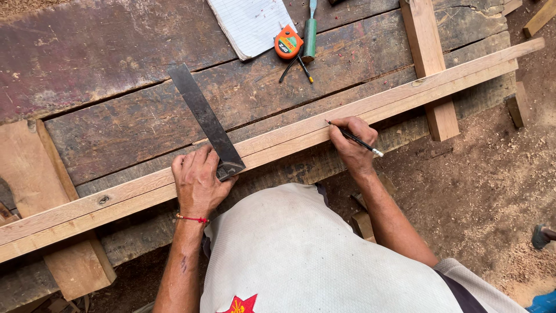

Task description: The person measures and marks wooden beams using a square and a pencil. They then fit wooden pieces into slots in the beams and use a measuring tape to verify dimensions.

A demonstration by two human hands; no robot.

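Two long pale wooden strips (278, 136) lie side by side along the front of a dark, worn workbench (116, 64). My left hand (197, 182) presses on the strips and holds the stock of a dark metal try square (204, 116), whose blade slants up across the bench. My right hand (350, 142) rests on the strips further right and grips a black pencil (354, 138), its tip touching the upper strip.
At the back of the bench lie a lined notebook (252, 23), an orange tape measure (288, 42), a green-handled tool (310, 35) and a small pen (304, 68). A wooden crosspiece (428, 64) runs under the strips at right. Sawdust covers the ground (486, 191).
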